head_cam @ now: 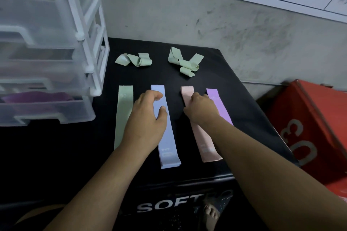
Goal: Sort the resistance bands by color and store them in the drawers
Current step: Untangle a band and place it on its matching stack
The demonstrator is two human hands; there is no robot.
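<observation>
Crumpled bands (pixel 134 59) lie behind flat bands (pixel 124 118); drawer unit (pixel 47 43) stands left.

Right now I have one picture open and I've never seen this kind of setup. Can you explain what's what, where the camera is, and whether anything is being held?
There is no machine here. A person works with bare hands, and the single picture comes from a camera on their head, looking down.

On the black box top lie four flat bands: green band, blue band, pink band and purple band. Behind them sit a left tangle and a right tangle, both green.

The clear drawers stand at the left, and the bottom one holds something purple.

The left hand is over the blue band with fingers curled. The right hand is on the pink band. I cannot tell whether either hand has gripped its band.
</observation>
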